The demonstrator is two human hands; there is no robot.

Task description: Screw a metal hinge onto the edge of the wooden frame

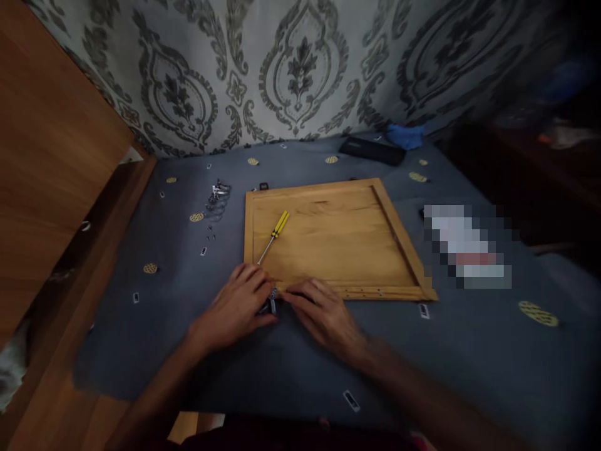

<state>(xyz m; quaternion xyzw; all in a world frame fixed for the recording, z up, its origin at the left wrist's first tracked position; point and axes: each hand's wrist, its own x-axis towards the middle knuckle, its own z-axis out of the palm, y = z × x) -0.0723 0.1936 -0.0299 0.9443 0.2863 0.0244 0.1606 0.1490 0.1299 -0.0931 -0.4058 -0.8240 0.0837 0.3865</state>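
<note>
At far left stands a brown wooden cabinet [61,125], beside a grey-blue sheet [159,338] printed with yellow pineapples. On the sheet, left of centre, lies a loose heap of metal fittings [218,197], with several small dark pieces [211,234] just nearer the camera. The left hand [237,304] lies at the near left corner of the framed wooden panel [319,244], fingers bent over the edge, thumb extended beside a small metal fitting [273,302]; whether it grasps the fitting cannot be determined. A yellow-handled screwdriver [280,225] rests on the panel, tip directed towards the left hand. The panel lies flat at mid-sheet, its near rail marked with small dark spots towards the right. The right hand [323,313] is at this rail, fingers bent, index finger extended to the fitting; its hold likewise cannot be confirmed. Beyond the panel's far right corner lie a black case [372,151] and, beside it, a blue cloth [404,136]. Further right, an item [469,244] is obscured by pixelation.
</note>
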